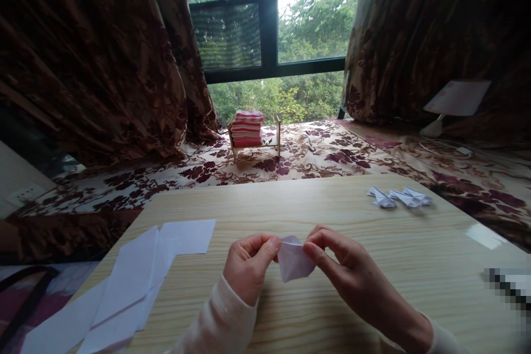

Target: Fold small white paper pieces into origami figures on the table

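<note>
A small folded piece of white paper [293,261] is held up above the wooden table [244,207], its lower part hanging down. My left hand [251,265] pinches its upper left corner between thumb and forefinger. On the other side, my right hand [338,260] grips the upper right edge, thumb in front. Both hands are closed on the same paper. Several flat white sheets [133,271] lie overlapping to the left of my left hand. At the far right of the table rest a few folded paper pieces [409,197].
Beyond the table, a small wooden rack [278,135] with a stack of red-and-white striped cloths [246,128] stands on flowered fabric [319,149]. A white lamp [456,98] with a cord is at the right. Patterned curtains [95,55] flank the window [269,16].
</note>
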The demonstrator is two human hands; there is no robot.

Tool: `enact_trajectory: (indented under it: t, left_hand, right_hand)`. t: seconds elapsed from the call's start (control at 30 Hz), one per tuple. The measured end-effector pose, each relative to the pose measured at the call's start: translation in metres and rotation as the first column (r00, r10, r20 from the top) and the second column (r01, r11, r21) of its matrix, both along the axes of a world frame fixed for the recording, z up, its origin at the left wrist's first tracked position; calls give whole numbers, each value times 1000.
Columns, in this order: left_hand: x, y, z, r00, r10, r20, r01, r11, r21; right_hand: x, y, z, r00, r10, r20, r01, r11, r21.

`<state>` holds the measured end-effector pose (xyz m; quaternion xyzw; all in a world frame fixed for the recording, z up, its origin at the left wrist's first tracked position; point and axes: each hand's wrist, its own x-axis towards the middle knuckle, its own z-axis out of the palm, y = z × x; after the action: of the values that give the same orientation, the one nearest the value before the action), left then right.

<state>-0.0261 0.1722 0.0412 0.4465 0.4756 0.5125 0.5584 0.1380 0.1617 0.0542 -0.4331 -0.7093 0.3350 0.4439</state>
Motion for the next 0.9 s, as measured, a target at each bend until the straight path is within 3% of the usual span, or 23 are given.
enact_trajectory:
  t: [0.17, 0.33, 0.7, 0.9]
  left_hand:
    - [2, -4, 9, 991, -79, -111, 80, 997, -3]
    - [0, -5, 8, 975, -147, -165, 154, 988, 29]
    - [-1, -2, 12, 997, 4, -74, -3, 1000, 22]
    - [-1, -2, 10, 999, 29, -14, -30, 999, -36]
  right_hand:
    - [2, 1, -2, 998, 60, -30, -62, 996, -60]
    - [6, 3, 0, 999, 47, -15, -48, 998, -45]
    - [14, 8, 9, 993, -40, -114, 20, 985, -173]
    - [8, 6, 3, 988, 60, -142, -92, 967, -236]
